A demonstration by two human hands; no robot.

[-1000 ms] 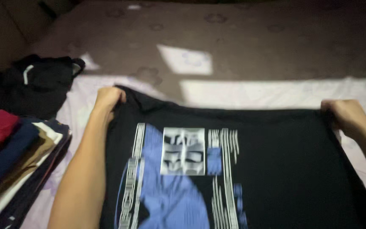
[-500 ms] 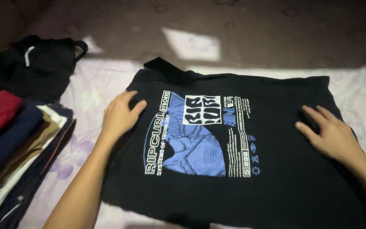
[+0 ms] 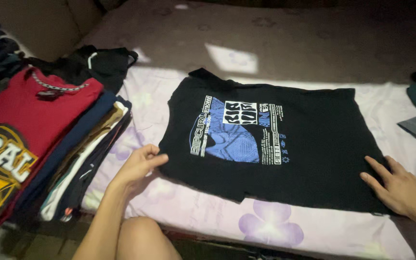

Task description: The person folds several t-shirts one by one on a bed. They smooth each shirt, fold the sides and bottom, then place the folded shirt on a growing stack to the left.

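Pinched between thumb and fingers of the left hand [image 3: 138, 166] is the near left corner of the black shirt [image 3: 309, 154]. The right hand [image 3: 400, 190] is laid flat, fingers apart, on the near right corner; nothing is clasped by it. The shirt is spread flat on the floral sheet [image 3: 266, 226], print side up. A stack of folded shirts [image 3: 49, 139], red on top, is set just left of it.

bed [image 3: 179, 212] bearing black shirt [image 3: 314, 154], folded stack [image 3: 49, 144]
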